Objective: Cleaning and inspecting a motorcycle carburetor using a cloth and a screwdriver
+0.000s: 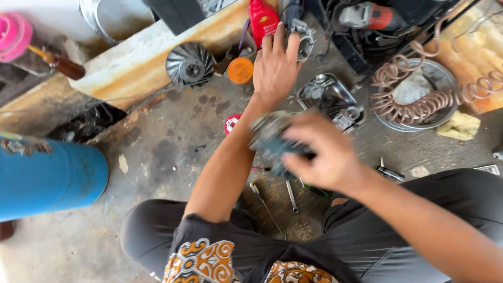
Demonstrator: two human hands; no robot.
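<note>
The right hand is gripping a grey-blue metal engine part, fingers clamped over its right side (the part is motion-blurred, so its exact kind cannot be told). The part is sitting just left of that hand, above the person's lap. Below the hand, a wrench and a screwdriver are lying on the concrete floor, between the knees.

The left hand is reaching well beyond the right hand, fingers extended and slightly spread, fingertips touching a small grey metal housing. Whether it is gripping the housing cannot be told. Just left of this hand an orange round cap is resting, and a red plastic bottle is standing beyond the fingertips. Further left, a finned metal pulley disc is lying against a rust-stained ledge. To the right of the hand, a coiled copper-coloured air hose is draping over a round metal pan. Far left, a blue cylinder is lying on its side.
</note>
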